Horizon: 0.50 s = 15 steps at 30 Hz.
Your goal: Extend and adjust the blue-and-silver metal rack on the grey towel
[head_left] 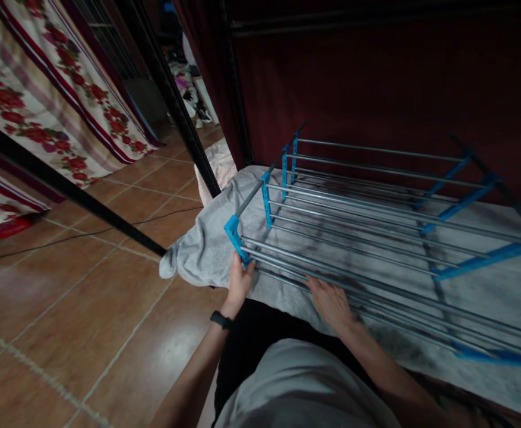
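A clothes drying rack (358, 223) with grey metal rods and blue plastic brackets lies on a grey blanket (207, 238). My left hand (241, 282) grips the blue bracket at the rack's near left corner, thumb and fingers closed around its lower end. A dark band circles that wrist. Further right, my right hand (329, 300) is on the rack's front rods, its fingers curled at the rods and partly hidden by them. More blue brackets (478, 261) join the rods at the right end, and one runs out of view.
A dark post (175, 101) and a slanting dark bar (73, 190) stand left of the blanket. Behind the rack hangs a dark red curtain (353, 83). Flowered curtains (64, 89) reach the tiled floor (109, 297), which a thin cable (109, 230) crosses.
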### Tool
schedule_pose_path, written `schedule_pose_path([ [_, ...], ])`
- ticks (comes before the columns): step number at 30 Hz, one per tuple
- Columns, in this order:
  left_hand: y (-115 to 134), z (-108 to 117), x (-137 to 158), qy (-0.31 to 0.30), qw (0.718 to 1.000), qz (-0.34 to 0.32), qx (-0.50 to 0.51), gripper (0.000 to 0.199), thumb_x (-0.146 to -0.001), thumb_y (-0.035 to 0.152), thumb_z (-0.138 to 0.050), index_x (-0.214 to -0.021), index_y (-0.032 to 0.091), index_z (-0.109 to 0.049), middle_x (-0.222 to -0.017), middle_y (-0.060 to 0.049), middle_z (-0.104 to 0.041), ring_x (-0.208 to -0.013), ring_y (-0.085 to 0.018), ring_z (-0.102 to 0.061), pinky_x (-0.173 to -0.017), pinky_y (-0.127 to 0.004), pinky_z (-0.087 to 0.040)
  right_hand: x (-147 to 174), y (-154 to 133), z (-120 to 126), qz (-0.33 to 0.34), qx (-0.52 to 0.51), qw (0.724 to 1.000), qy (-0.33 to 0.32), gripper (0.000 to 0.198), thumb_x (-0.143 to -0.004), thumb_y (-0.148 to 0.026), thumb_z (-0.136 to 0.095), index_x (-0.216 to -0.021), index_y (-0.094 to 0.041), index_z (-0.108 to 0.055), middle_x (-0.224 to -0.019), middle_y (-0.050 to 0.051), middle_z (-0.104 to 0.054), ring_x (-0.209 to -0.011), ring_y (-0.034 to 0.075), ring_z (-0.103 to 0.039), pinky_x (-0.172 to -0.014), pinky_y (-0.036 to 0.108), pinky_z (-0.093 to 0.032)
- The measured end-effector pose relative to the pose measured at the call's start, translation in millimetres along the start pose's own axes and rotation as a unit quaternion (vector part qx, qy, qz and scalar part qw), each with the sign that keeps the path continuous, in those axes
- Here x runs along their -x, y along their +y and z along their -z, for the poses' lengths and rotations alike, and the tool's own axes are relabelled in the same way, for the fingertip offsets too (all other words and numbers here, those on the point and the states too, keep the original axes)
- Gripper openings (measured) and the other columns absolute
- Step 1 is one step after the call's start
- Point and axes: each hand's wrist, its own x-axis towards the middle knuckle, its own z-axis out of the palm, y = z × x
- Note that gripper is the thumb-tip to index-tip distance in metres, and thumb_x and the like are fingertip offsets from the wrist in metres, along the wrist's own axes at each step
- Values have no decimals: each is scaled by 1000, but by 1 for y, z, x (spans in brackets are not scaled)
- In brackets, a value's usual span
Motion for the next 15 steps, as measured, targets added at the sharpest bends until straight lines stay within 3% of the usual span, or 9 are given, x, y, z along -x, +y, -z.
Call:
schedule_pose_path([
  [8, 0, -4, -3, 23, 998, 29, 46, 35, -84, 25, -55, -118, 18, -51, -118, -12, -61, -111, -23, -58, -102, -40, -44, -4, 1, 13, 16, 31, 999, -5, 30, -100, -26, -39, -117, -24, -63, -95, 9, -76, -83, 24, -72, -70, 32, -49],
  [15, 4, -8, -7, 49, 993, 46, 93, 20, -81, 23, -56, -101, 21, -56, -102, -6, -66, -104, -22, -60, -99, -39, -45, 0, 0, 16, 13, 3, 999, -41, 35, -101, -27, -36, -128, -23, -58, -112, 9, -73, -93, 25, -72, -76, 34, -52],
])
